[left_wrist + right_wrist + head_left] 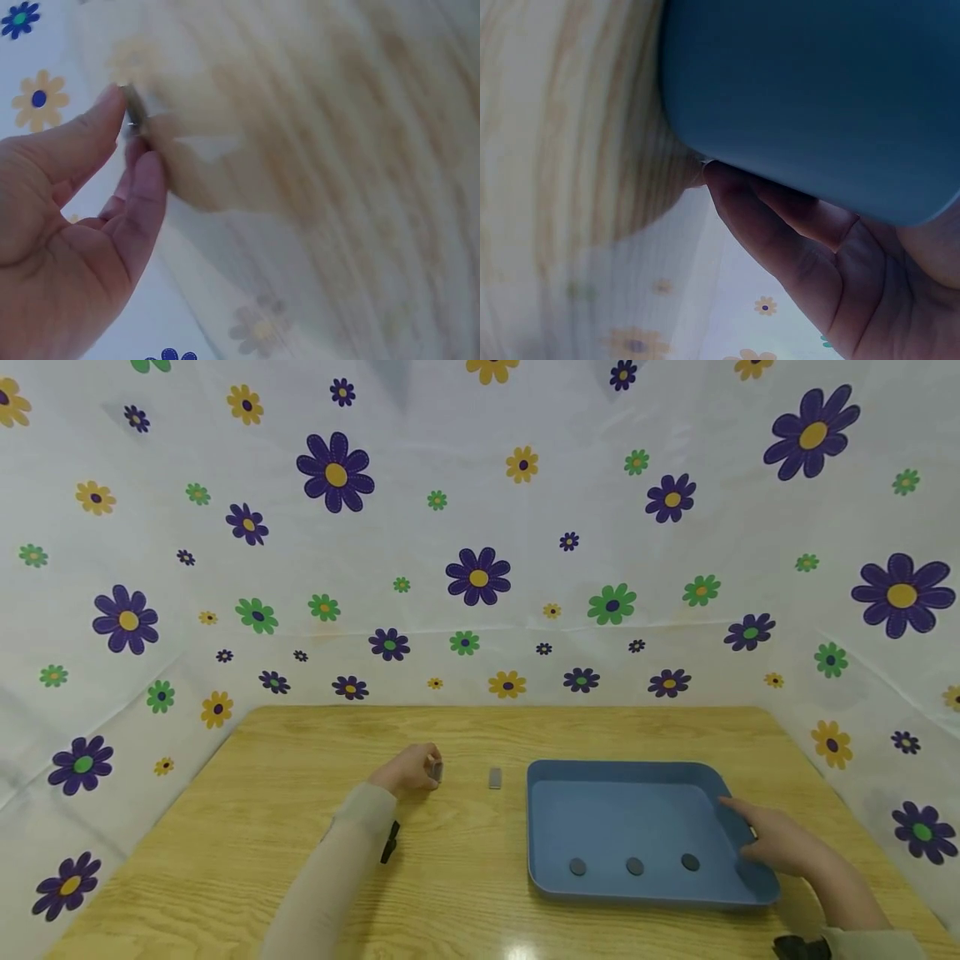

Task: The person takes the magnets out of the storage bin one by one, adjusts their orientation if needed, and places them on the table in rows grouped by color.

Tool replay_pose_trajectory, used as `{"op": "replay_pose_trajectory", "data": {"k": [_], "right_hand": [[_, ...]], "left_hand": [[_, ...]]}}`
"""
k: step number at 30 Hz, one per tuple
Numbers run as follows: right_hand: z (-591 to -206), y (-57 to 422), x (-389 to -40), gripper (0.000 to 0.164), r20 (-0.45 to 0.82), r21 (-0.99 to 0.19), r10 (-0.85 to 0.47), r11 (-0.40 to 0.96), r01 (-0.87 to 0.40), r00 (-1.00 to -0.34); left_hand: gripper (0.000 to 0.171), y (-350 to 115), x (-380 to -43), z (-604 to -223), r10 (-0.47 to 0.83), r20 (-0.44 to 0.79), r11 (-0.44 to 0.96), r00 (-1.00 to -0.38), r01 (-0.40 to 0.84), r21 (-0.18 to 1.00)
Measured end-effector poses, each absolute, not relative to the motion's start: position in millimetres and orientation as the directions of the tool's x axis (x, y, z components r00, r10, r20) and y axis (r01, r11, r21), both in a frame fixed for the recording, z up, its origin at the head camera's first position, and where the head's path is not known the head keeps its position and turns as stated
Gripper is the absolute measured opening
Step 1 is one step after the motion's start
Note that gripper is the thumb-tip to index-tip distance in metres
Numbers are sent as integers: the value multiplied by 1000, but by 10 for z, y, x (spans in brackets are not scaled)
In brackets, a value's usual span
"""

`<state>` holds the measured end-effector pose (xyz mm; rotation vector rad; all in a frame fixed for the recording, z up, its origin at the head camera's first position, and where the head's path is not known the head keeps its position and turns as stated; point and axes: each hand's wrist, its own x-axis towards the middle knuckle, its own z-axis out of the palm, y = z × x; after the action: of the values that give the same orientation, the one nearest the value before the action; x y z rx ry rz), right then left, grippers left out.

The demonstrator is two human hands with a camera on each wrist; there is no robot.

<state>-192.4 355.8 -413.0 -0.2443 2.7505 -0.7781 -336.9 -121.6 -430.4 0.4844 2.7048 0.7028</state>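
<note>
My left hand point(408, 768) pinches a small grey rectangular piece point(436, 771) between thumb and fingertips, low over the left-centre of the table. Seen edge-on in the left wrist view, this piece point(134, 106) looks thin and dark. Just right of that hand, a similar grey rectangular piece point(495, 777) lies on the wood. My right hand point(783, 842) grips the right side of a blue tray point(622, 767). In the right wrist view its fingers point(772, 240) lie against the tray's outer side. Three dark grey discs point(635, 866) sit in a row along the tray's near side.
A light wooden table point(300, 877) carries everything. White cloth point(420, 427) printed with flowers rises behind it and along both sides. The tray's raised rim stands between the loose grey piece and the right hand.
</note>
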Motion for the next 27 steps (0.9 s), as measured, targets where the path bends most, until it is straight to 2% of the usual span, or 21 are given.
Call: {"op": "replay_pose_trajectory", "data": {"k": [4, 7, 11, 18, 27], "right_hand": [[-4128, 3541, -1934, 68, -215, -538, -239, 838, -89, -947], [-4129, 3542, -1932, 68, -214, -546, -242, 833, -90, -946], [-4132, 3550, -1926, 68, -215, -545, -238, 834, -85, -947], [-4150, 3564, -1944, 67, -216, -512, -248, 852, -107, -944], [-4173, 3575, -1965, 68, -221, -527, -243, 844, -94, -945]], "left_hand": [[45, -1248, -3311, -4262, 398, -156, 801, -904, 259, 540], [43, -1191, -3243, -4226, 421, -89, 742, -903, 287, 606], [39, -1000, -3099, -4151, 483, -29, 646, -875, 334, 687], [37, -587, -2823, -4067, 586, 53, 542, -809, 440, 716], [37, -154, -2548, -4030, 643, 92, 422, -760, 452, 786]]}}
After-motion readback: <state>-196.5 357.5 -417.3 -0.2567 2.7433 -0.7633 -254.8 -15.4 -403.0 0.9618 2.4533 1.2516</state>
